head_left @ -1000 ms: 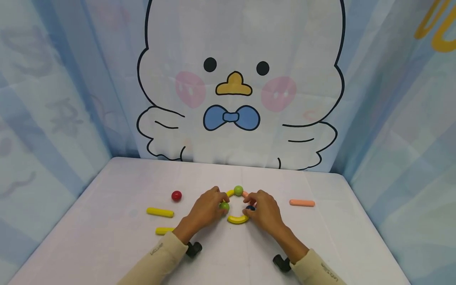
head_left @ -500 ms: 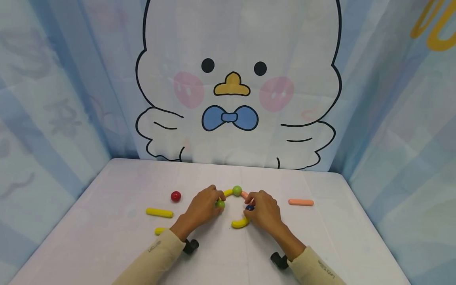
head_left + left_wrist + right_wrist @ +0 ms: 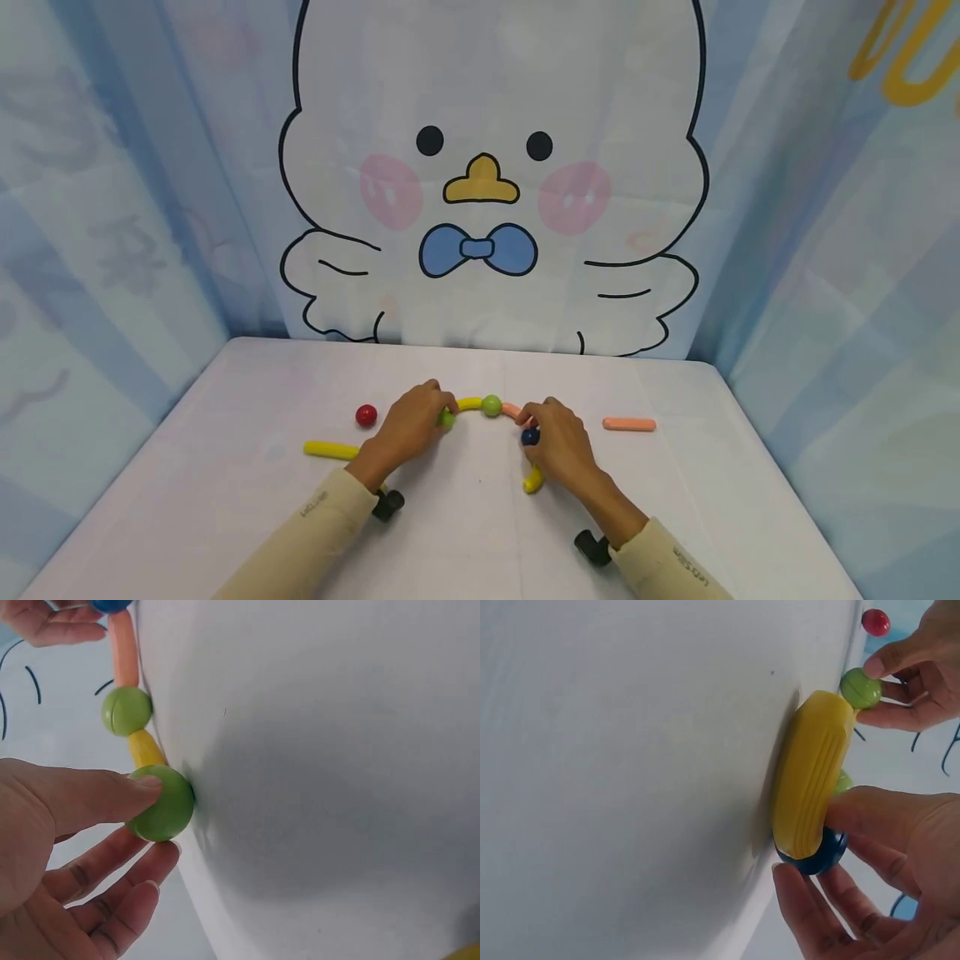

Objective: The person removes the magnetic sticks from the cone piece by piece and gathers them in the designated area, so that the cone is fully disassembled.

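A chain of balls and curved sticks arches across the middle of the table. My left hand (image 3: 411, 421) pinches the green ball (image 3: 166, 806) at its left end, thumb on top and fingers below. From there run a yellow curved stick (image 3: 470, 404), a second green ball (image 3: 491, 406) and an orange curved stick (image 3: 511, 411). At the right, my right hand (image 3: 558, 442) holds the dark blue ball (image 3: 530, 437) between thumb and fingers. Another yellow curved stick (image 3: 810, 776) sticks out from the blue ball toward the near side. In the right wrist view it partly covers that ball.
Left of the chain lie a red ball (image 3: 366, 416) and a straight yellow stick (image 3: 330, 450). A second yellow stick is mostly hidden under the left forearm. A straight orange stick (image 3: 629, 424) lies to the right. A printed curtain (image 3: 480, 308) hangs behind the table.
The ring has opened out into an arch. My left hand has drawn its green ball left and away, and the yellow stick by the blue ball has swung round toward the near side.
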`<action>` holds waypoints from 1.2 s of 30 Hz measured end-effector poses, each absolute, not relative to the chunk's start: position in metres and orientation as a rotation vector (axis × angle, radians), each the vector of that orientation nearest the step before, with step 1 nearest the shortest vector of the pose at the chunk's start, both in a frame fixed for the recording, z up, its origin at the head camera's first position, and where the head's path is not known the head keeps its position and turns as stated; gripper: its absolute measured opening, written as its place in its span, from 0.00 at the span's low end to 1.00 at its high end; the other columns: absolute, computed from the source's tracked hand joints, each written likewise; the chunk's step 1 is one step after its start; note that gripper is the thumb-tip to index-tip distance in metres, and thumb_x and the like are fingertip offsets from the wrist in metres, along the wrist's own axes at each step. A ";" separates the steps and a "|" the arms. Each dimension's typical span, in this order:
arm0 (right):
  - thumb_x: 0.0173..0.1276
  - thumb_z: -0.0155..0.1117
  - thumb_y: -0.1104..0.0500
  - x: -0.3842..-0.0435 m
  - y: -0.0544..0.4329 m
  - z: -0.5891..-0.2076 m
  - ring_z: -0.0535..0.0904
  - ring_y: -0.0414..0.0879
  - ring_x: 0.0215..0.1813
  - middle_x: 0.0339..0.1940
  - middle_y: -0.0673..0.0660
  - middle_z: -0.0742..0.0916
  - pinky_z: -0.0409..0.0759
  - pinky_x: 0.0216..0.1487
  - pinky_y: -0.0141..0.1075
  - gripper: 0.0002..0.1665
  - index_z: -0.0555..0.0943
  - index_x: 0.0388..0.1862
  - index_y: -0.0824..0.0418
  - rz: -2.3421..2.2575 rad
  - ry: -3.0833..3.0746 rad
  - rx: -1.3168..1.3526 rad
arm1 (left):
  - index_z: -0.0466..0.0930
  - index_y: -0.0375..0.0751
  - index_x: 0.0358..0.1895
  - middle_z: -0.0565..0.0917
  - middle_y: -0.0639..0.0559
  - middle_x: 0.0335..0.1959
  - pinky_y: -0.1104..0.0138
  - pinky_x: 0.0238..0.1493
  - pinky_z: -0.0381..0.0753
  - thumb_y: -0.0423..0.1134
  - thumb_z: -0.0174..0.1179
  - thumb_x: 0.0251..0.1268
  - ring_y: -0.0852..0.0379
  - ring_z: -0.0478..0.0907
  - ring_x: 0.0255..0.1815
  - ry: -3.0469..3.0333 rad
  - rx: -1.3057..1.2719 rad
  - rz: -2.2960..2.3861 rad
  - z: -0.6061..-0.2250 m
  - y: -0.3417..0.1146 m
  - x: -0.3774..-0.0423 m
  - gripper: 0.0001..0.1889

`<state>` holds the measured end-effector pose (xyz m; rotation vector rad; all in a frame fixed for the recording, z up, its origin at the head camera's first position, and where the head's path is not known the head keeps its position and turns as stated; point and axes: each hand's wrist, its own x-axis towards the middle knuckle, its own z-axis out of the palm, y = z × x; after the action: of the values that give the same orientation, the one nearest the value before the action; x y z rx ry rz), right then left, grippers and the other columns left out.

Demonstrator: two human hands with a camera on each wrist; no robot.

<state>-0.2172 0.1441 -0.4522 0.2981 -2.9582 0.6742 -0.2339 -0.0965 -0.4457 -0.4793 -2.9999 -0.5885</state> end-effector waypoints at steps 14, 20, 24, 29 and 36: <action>0.54 0.84 0.72 -0.224 0.157 -0.456 0.79 0.46 0.45 0.42 0.52 0.83 0.84 0.54 0.46 0.28 0.88 0.53 0.53 0.640 -2.930 0.472 | 0.91 0.44 0.49 0.84 0.48 0.43 0.57 0.60 0.85 0.26 0.74 0.62 0.51 0.78 0.45 -2.979 -0.519 -0.500 -0.443 -0.103 -0.251 0.14; 0.55 0.84 0.70 -0.225 0.164 -0.455 0.81 0.48 0.49 0.43 0.51 0.84 0.84 0.54 0.46 0.28 0.88 0.54 0.52 0.698 -2.928 0.472 | 0.90 0.47 0.51 0.85 0.48 0.45 0.58 0.61 0.84 0.26 0.74 0.62 0.51 0.79 0.46 -2.967 -0.519 -0.423 -0.442 -0.099 -0.252 0.17; 0.56 0.85 0.65 -0.224 0.167 -0.454 0.83 0.48 0.50 0.44 0.51 0.85 0.84 0.53 0.45 0.28 0.88 0.56 0.52 0.796 -2.934 0.357 | 0.89 0.48 0.54 0.85 0.48 0.47 0.58 0.61 0.83 0.32 0.78 0.60 0.50 0.79 0.49 -2.928 -0.564 -0.404 -0.440 -0.088 -0.246 0.19; 0.56 0.86 0.61 -0.222 0.174 -0.453 0.83 0.46 0.45 0.42 0.52 0.87 0.84 0.48 0.42 0.26 0.88 0.54 0.55 0.831 -2.959 0.205 | 0.89 0.49 0.55 0.87 0.48 0.48 0.57 0.58 0.83 0.37 0.81 0.58 0.50 0.79 0.50 -2.851 -0.697 -0.520 -0.440 -0.066 -0.240 0.20; 0.57 0.86 0.57 -0.217 0.183 -0.453 0.79 0.45 0.36 0.32 0.52 0.86 0.80 0.38 0.36 0.18 0.89 0.44 0.58 0.876 -3.022 0.071 | 0.89 0.50 0.56 0.89 0.51 0.48 0.60 0.58 0.83 0.41 0.78 0.62 0.53 0.80 0.51 -2.822 -0.832 -0.680 -0.446 -0.034 -0.234 0.18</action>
<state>-0.2173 0.1830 -0.4528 0.0712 -3.0219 0.8757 -0.2344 -0.0337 -0.4457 -0.8317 -2.8218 -0.6795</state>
